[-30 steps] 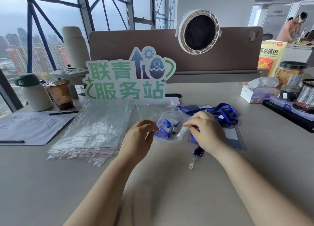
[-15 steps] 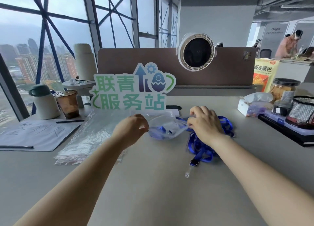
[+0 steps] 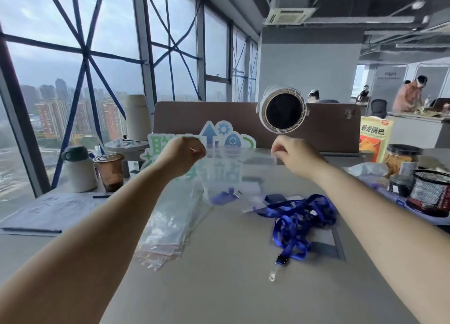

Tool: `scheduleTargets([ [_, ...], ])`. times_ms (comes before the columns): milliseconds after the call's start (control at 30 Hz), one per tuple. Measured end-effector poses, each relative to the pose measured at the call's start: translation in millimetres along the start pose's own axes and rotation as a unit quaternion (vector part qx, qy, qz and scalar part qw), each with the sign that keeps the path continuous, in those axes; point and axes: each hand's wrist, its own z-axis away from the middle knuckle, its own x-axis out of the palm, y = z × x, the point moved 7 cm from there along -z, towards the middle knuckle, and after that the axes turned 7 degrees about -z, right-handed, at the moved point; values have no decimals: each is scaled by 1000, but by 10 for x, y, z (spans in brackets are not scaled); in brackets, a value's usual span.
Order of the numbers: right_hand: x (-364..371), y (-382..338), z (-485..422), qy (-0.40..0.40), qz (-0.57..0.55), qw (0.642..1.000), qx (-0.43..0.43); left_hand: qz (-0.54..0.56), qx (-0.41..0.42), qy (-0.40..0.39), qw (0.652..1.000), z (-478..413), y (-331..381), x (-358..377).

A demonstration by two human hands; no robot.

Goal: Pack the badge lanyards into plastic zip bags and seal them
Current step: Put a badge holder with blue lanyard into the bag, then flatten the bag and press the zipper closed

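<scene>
Clear zip bag (image 3: 222,175) held above the table (image 3: 219,287)
The left hand (image 3: 181,154) and the right hand (image 3: 291,153) each pinch a top corner; a folded blue lanyard (image 3: 225,195) sits at its bottom. At four o'clock lie loose lanyards (image 3: 299,216), at seven spare bags (image 3: 165,228).

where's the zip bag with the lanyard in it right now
Head view, centre: the zip bag hangs in the air above the table, pinched at its top corners by the left hand and right hand, in front of the green sign.
</scene>
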Motion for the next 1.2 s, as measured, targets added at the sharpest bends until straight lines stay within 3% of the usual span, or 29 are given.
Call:
scheduleTargets([
  [233, -586, -374, -304, 66, -49, 995, -50, 48, 20, 77, 996, -370, 206, -519],
  [367, -708, -274, -385, 84, -67, 993, -55, 54, 24, 68, 996, -438, 258, -517],
  [533, -521, -61, -494, 51, -31, 998, -15, 49, -11, 44, 998, -555, 142, -236],
  [633, -364, 79, -591, 47, -108, 993, 26, 36, -40, 42, 998, -653, 61, -49],
  [767, -474, 44, -735, 92, -230, 968, 42, 11, -42, 107, 993, -809, 129, -226],
  [933, -723, -127, -584, 132, -225, 965, -3, 58, -23, 148, 987, -720, 267, -525],
  [1033, -513, -96, -138, 99, -185, 978, -10, 62, 5, 130, 990, -220, 226, -401],
  [1200, 335, 132, 998, -54, -66, 995, 51, 15, -10, -18, 1000, 957, -211, 449],
])
